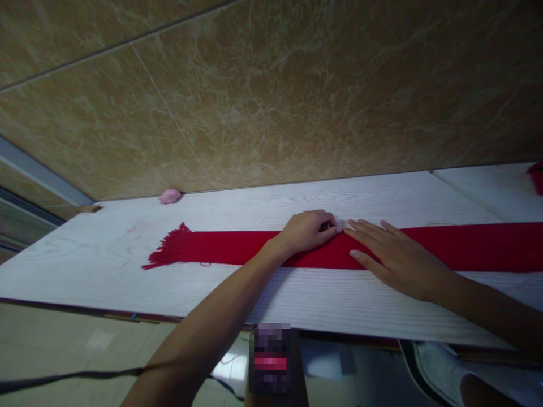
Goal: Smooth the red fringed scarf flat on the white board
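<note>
A red scarf (233,247) lies flat in a long strip along the white wood-grain table (237,294). Its fringe (169,249) fans out at the left end, while the other end runs past the right side of the view. My left hand (309,230) is on the middle of the strip, with curled fingers pinching at its far edge. Close beside those fingertips, my right hand (390,257) rests palm down across the fabric, fingers stretched out. What lies beneath both palms is hidden.
A small pink lump (170,196) sits against the brown marbled wall (271,102) behind the table. Part of a dark red object (537,176) shows at the right edge. Below the table's front edge, a dark strap (76,376) crosses over the tiled floor.
</note>
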Demonstrator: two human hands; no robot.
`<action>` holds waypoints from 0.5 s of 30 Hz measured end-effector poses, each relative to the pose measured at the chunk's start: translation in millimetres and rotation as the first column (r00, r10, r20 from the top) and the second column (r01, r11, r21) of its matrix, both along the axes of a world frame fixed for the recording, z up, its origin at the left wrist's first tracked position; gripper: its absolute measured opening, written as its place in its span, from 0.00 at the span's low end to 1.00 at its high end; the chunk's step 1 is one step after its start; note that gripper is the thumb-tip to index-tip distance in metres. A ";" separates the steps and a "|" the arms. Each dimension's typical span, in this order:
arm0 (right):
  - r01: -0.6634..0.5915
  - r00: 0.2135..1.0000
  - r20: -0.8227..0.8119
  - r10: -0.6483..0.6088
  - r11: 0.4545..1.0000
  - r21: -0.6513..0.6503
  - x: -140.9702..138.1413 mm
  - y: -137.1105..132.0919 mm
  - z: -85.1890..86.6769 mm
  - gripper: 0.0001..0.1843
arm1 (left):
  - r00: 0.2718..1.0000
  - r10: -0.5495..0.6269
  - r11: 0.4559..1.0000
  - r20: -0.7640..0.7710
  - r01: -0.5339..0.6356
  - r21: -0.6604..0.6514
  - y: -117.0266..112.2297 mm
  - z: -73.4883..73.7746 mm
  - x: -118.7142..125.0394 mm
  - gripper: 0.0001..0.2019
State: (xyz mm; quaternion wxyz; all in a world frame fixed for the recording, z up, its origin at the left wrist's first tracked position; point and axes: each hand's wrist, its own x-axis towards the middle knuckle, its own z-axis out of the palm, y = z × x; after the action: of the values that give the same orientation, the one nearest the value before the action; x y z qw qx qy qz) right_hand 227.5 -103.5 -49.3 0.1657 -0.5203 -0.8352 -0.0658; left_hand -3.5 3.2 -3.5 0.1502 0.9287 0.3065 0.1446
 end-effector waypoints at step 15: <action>0.007 1.000 0.007 -0.007 1.000 0.009 -1.4 -0.5 -0.3 0.38 | 1.000 0.004 1.000 -0.013 -0.004 0.011 -0.6 0.4 0.3 0.16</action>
State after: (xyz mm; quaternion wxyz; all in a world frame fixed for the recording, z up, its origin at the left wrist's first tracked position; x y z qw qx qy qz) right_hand 226.0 -104.0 -49.6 0.1648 -0.5222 -0.8337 -0.0719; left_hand -3.2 2.7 -3.2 0.1428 0.9298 0.3086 0.1407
